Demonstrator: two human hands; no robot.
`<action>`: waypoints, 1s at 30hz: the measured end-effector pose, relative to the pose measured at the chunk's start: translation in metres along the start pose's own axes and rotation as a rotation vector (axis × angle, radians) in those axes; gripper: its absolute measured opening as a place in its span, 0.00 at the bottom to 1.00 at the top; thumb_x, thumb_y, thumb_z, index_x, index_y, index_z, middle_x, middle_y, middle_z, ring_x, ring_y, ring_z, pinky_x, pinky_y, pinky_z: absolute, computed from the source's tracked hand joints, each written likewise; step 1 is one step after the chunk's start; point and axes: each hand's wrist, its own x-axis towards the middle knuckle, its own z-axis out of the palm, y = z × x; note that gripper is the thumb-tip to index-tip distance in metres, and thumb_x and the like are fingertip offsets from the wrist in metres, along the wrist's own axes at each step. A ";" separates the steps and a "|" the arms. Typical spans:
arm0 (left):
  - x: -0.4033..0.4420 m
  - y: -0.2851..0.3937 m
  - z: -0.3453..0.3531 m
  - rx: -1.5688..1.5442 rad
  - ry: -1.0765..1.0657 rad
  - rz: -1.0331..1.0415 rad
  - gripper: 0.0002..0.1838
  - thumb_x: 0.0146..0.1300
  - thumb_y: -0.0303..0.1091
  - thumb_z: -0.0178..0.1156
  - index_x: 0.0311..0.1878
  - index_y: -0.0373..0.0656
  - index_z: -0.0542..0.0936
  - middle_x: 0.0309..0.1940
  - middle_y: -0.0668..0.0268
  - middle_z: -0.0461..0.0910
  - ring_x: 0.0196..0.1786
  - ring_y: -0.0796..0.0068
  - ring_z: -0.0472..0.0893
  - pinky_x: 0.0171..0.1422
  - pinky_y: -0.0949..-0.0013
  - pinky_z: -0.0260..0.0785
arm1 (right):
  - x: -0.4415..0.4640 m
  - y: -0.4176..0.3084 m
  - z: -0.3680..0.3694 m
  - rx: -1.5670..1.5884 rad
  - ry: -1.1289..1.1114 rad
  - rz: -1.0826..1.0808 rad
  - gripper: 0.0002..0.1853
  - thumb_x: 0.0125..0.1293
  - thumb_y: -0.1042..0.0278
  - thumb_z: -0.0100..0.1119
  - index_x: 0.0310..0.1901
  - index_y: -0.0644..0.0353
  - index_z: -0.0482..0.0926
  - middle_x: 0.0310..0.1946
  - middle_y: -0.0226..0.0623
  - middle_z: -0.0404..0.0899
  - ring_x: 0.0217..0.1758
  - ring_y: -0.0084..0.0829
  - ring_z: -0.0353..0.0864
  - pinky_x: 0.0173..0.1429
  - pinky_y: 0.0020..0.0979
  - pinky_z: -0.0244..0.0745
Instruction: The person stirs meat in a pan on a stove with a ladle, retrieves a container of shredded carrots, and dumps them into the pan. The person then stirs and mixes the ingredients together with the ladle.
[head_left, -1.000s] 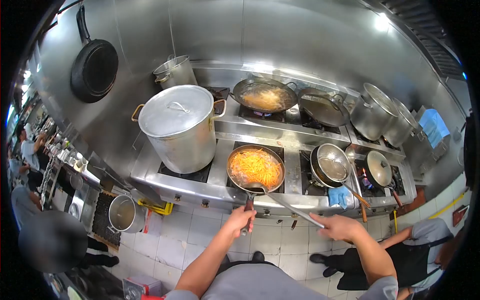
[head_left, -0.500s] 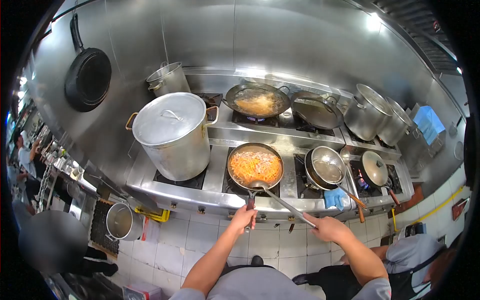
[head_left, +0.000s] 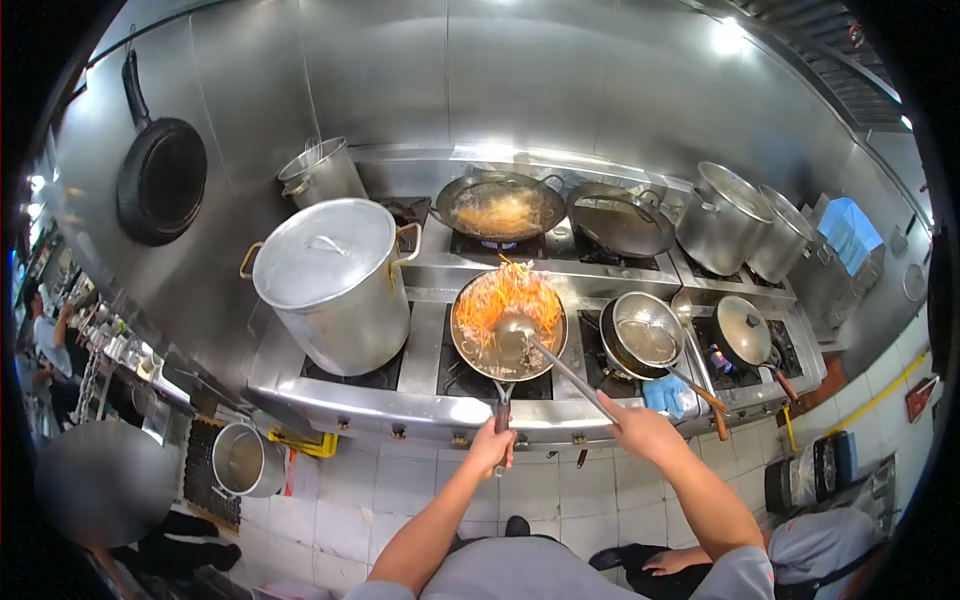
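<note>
My left hand [head_left: 491, 447] is closed round the handle of a frying pan [head_left: 463, 352] on the front burner. Orange strips mixed with paler pieces, the food [head_left: 507, 298], are heaped toward the pan's far side, some rising above its rim. My right hand [head_left: 640, 430] grips the long metal handle of a ladle [head_left: 516, 328], whose bowl is inside the pan, at the near edge of the heap. Brownish liquid shows in the near part of the pan.
A large lidded pot [head_left: 335, 290] stands left of the pan. Behind it, a wok [head_left: 500, 207] holds bubbling food over a flame. A strainer [head_left: 648, 330], blue cloth [head_left: 670, 397] and lidded pan [head_left: 742, 332] are to the right. A co-worker [head_left: 822, 547] is at lower right.
The ladle has moved from the pan's near edge farther in, and the food is now pushed up toward the far side. My right hand has moved forward and slightly left.
</note>
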 end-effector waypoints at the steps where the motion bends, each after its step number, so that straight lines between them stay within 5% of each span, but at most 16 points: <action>1: 0.001 0.001 -0.002 -0.043 -0.001 -0.037 0.18 0.57 0.28 0.53 0.52 0.38 0.66 0.21 0.66 0.69 0.14 0.75 0.70 0.14 0.69 0.64 | -0.018 -0.007 -0.012 0.008 -0.104 0.026 0.32 0.64 0.59 0.52 0.70 0.43 0.55 0.39 0.51 0.80 0.42 0.50 0.80 0.48 0.48 0.73; 6: 0.013 0.012 -0.007 -0.157 -0.009 -0.098 0.12 0.58 0.28 0.52 0.45 0.42 0.68 0.21 0.69 0.70 0.16 0.77 0.70 0.14 0.70 0.65 | -0.044 -0.004 -0.020 0.082 -0.278 0.074 0.33 0.64 0.58 0.54 0.69 0.47 0.55 0.41 0.53 0.80 0.44 0.51 0.79 0.51 0.47 0.72; 14: 0.005 0.024 -0.014 -0.220 0.033 -0.194 0.12 0.65 0.42 0.51 0.44 0.45 0.68 0.22 0.67 0.70 0.14 0.76 0.70 0.13 0.69 0.64 | 0.070 0.015 0.078 0.424 0.134 0.165 0.30 0.62 0.62 0.55 0.67 0.52 0.61 0.44 0.54 0.79 0.47 0.52 0.78 0.52 0.44 0.71; 17: 0.004 0.023 -0.012 -0.165 0.068 -0.219 0.12 0.66 0.42 0.51 0.44 0.45 0.68 0.22 0.67 0.70 0.14 0.76 0.69 0.13 0.69 0.64 | 0.092 -0.005 0.098 0.563 0.035 0.066 0.30 0.62 0.61 0.54 0.67 0.49 0.61 0.43 0.53 0.79 0.46 0.52 0.78 0.52 0.43 0.72; 24: 0.001 0.028 -0.017 -0.215 0.084 -0.202 0.12 0.66 0.42 0.54 0.41 0.44 0.69 0.22 0.69 0.70 0.14 0.78 0.69 0.13 0.70 0.63 | 0.021 0.012 0.031 -0.143 -0.071 -0.051 0.34 0.60 0.61 0.55 0.69 0.37 0.57 0.36 0.47 0.81 0.40 0.48 0.80 0.44 0.45 0.75; 30: 0.006 0.012 -0.016 -0.198 0.070 -0.175 0.12 0.67 0.42 0.52 0.44 0.44 0.68 0.23 0.68 0.70 0.14 0.77 0.69 0.13 0.69 0.64 | 0.022 0.029 0.050 -0.016 0.106 -0.008 0.33 0.61 0.63 0.55 0.68 0.47 0.58 0.35 0.48 0.79 0.38 0.46 0.81 0.42 0.44 0.76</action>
